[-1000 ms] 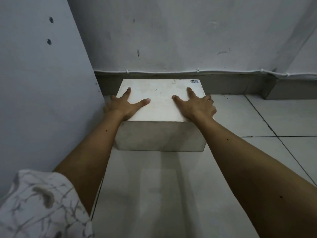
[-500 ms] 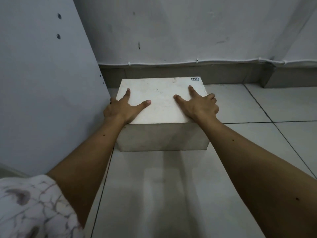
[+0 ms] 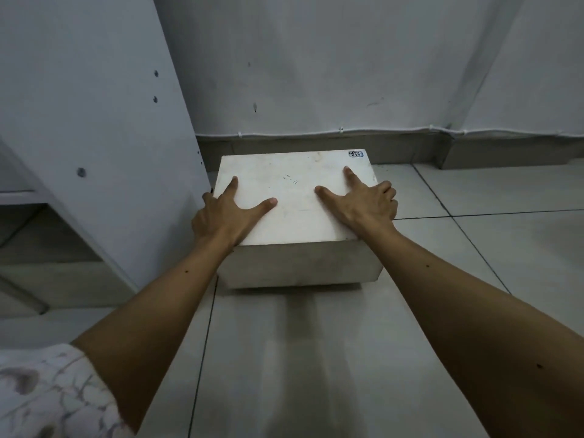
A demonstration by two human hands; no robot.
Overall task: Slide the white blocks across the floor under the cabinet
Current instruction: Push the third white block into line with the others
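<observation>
One white block point(image 3: 295, 191) sits on the tiled floor next to the white cabinet's side panel point(image 3: 94, 137). It has small handwriting on top and a blue sticker point(image 3: 355, 153) at its far right corner. My left hand point(image 3: 226, 213) clasps its left edge, thumb and forefinger spread on top and the other fingers curled down the side. My right hand point(image 3: 363, 203) grips the right edge the same way. The dark gap under the cabinet point(image 3: 47, 248) shows at the left.
A grey skirting point(image 3: 410, 147) runs along the back wall just behind the block, with a thin white cable point(image 3: 379, 129) clipped above it. Pale floor tiles point(image 3: 505, 248) spread to the right and toward me.
The block has slid toward me, away from the skirting, with both hands still on it. The view has shifted, and the gap under the cabinet now appears at the left.
</observation>
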